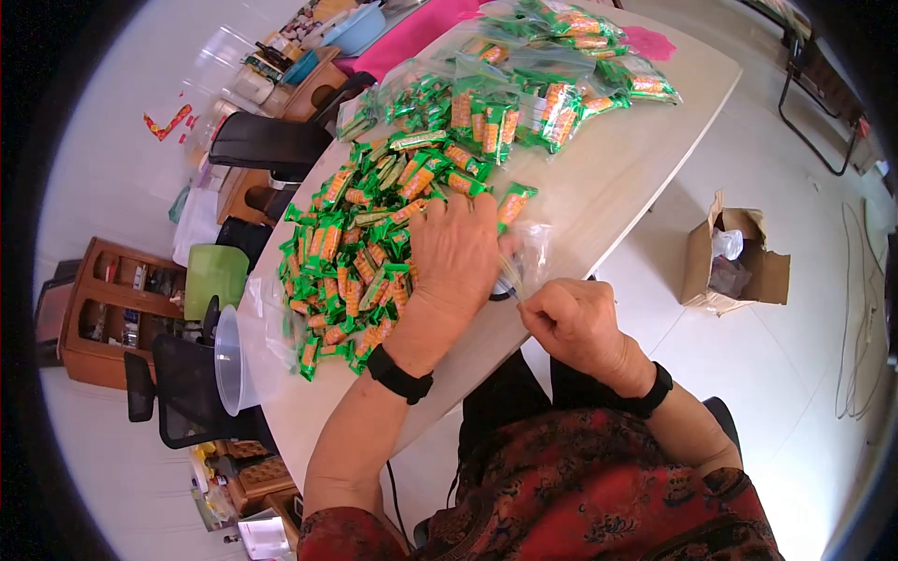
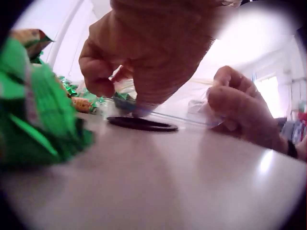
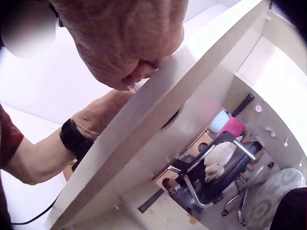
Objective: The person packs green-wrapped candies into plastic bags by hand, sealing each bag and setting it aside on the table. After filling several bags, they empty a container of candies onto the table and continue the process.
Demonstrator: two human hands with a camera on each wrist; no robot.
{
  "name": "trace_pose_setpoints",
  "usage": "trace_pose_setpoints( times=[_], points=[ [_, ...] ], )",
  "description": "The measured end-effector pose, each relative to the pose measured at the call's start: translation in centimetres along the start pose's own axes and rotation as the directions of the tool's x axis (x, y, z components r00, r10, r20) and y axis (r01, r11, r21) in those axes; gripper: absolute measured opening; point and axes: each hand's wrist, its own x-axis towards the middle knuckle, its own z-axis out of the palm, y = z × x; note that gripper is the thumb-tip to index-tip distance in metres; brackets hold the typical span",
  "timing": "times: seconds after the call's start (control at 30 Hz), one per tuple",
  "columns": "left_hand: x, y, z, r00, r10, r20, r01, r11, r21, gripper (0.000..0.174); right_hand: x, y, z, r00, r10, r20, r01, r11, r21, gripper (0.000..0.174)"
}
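Observation:
In the head view a broad heap of small green-and-orange snack packets (image 1: pixel 346 243) covers the table's left part. My left hand (image 1: pixel 449 248) is over the heap's near right edge, fingers bent down; in the left wrist view its thumb and fingers close around a green snack packet (image 2: pixel 124 103). My right hand (image 1: pixel 580 327) is at the table edge, pinching the rim of a clear plastic zip bag (image 1: pixel 535 252). The bag stretches from there toward the left hand. One loose packet (image 1: pixel 514 204) lies just beyond the left fingertips. A dark ring (image 2: pixel 143 124) lies flat below the bag.
Filled clear bags of packets (image 1: pixel 486 112) stand at the table's far end, near a pink sheet (image 1: pixel 650 43). An open cardboard box (image 1: pixel 734 257) is on the floor at right. Chairs, a green chair back (image 1: pixel 213 280) and a translucent tub (image 1: pixel 229 360) are at left.

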Motion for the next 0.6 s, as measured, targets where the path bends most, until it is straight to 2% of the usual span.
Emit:
trace_pose_setpoints(
  times=[0.07, 0.13, 0.2, 0.27, 0.37, 0.4, 0.47, 0.5, 0.57, 0.6],
  points=[
    [0.2, -0.3, 0.1, 1.000, 0.027, 0.000, -0.027, 1.000, 0.000, 0.029, 0.1, -0.2, 0.0, 1.000, 0.026, -0.006, -0.026, 1.000, 0.005, 0.022],
    [0.4, -0.5, 0.6, 0.984, -0.078, 0.160, 0.106, 0.979, -0.174, 0.031, 0.1, -0.2, 0.1, 0.999, 0.052, -0.002, -0.052, 0.999, 0.014, 0.021],
    [1.0, -1.1, 1.1, 0.977, -0.106, 0.187, 0.137, 0.977, -0.162, 0.030, 0.2, 0.3, 0.1, 0.995, 0.071, -0.069, -0.076, 0.994, -0.075, 0.021],
    [0.9, -1.7, 1.3, 0.965, -0.141, 0.220, 0.175, 0.974, -0.145, 0.030, 0.5, 0.3, -0.1, 0.986, 0.154, -0.069, -0.164, 0.973, -0.164, 0.020],
    [-0.3, -3.0, 0.0, 0.997, -0.039, 0.065, 0.054, 0.969, -0.239, 0.023, 0.9, 0.4, 0.2, 0.975, 0.205, -0.085, -0.218, 0.955, -0.202, 0.018],
    [-1.0, -3.9, -1.1, 0.996, -0.048, 0.075, 0.064, 0.970, -0.233, 0.023, 1.1, 0.3, 0.2, 0.969, 0.229, -0.097, -0.244, 0.952, -0.185, 0.018],
    [-3.0, -5.3, -4.2, 0.999, -0.034, -0.023, 0.027, 0.970, -0.240, 0.021, 1.3, 0.2, 0.2, 0.962, 0.252, -0.108, -0.267, 0.949, -0.165, 0.017],
    [-4.2, -5.6, -5.7, 0.999, -0.040, -0.022, 0.033, 0.971, -0.238, 0.021, 1.3, 0.1, 0.2, 0.962, 0.251, -0.109, -0.267, 0.947, -0.180, 0.016],
    [-7.3, -5.4, -8.1, 0.955, -0.189, 0.229, 0.235, 0.953, -0.191, 0.023, 1.3, 0.0, 0.3, 0.963, 0.247, -0.107, -0.264, 0.945, -0.192, 0.015],
    [-9.0, -4.9, -8.4, 0.955, -0.191, 0.228, 0.236, 0.953, -0.191, 0.023, 1.4, -0.1, 0.3, 0.957, 0.264, -0.119, -0.283, 0.941, -0.185, 0.016]
  ],
)
